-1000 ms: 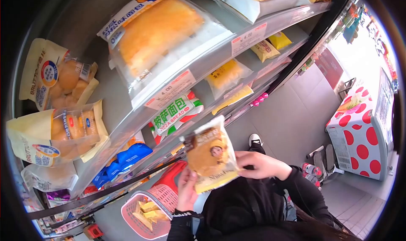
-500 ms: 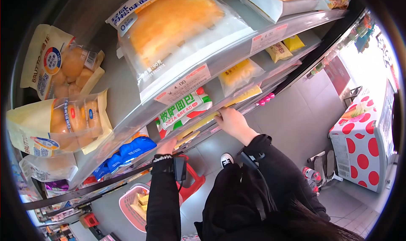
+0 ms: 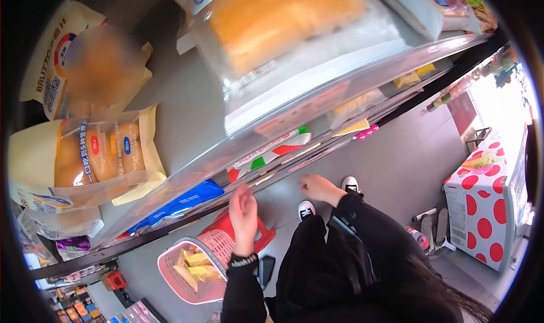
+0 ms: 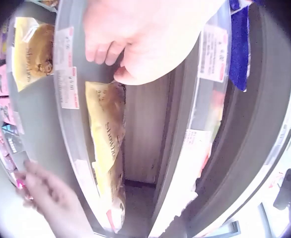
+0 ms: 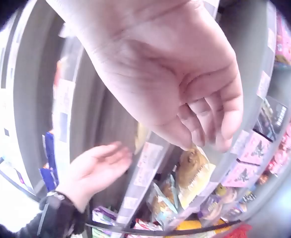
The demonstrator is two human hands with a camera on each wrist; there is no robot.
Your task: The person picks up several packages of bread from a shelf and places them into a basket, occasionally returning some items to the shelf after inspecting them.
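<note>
In the head view, my left hand is raised in front of the shelf edge, palm turned inward and fingers loosely bent around nothing. My right hand hangs a little to the right, over the floor, fingers relaxed and holding nothing. The left wrist view has a row of yellow-and-brown bread packets standing on a shelf, directly below the left hand's fingertips. Another bread packet lies one shelf over. Past the right hand's fingertips, the right wrist view shows a similar packet.
A large bagged loaf and a bag of round buns lie on the upper shelf. The pink basket on the floor holds several yellow packets. A polka-dot freezer stands at the right.
A second ago both hands held a bread packet; half a second ago they were at the lower shelf. Now they are drawn back from it, without the packet. The head view has shifted.
</note>
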